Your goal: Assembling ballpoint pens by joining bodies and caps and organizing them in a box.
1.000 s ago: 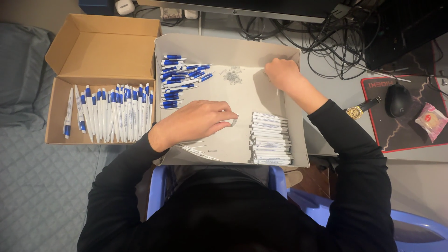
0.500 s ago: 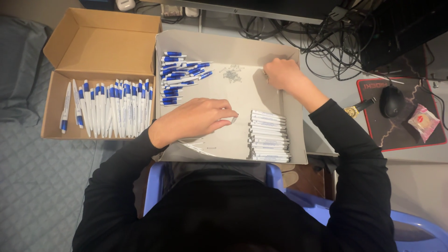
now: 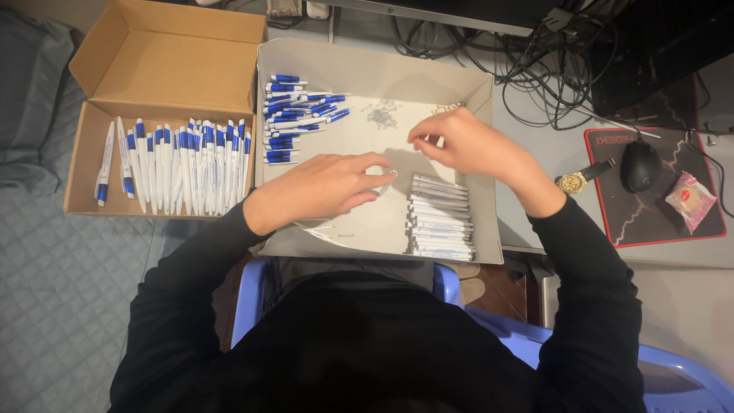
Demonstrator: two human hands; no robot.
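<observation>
I sit over a shallow grey cardboard tray [image 3: 375, 69]. My left hand [image 3: 329, 187] rests in its middle, fingers closed around a white pen barrel [image 3: 387, 179] whose tip pokes out to the right. My right hand [image 3: 466, 145] hovers just right of it, fingertips pinched on a small white part [image 3: 440, 141]. In the tray lie a heap of blue-and-white pen pieces [image 3: 294, 115] at the far left, a small pile of metal springs [image 3: 380, 115] at the back, and a stack of white barrels [image 3: 440, 222] at the near right.
An open brown cardboard box [image 3: 176, 53] on the left holds a row of assembled blue-and-white pens [image 3: 176, 164]. On the right are a wristwatch [image 3: 575, 180], a black mouse [image 3: 639, 165] on a red-edged mat, a wrapped sweet [image 3: 690, 200] and tangled cables [image 3: 550, 61].
My right hand has come away from the tray's far right corner and moved left toward my left hand. The left hand has stayed where it was.
</observation>
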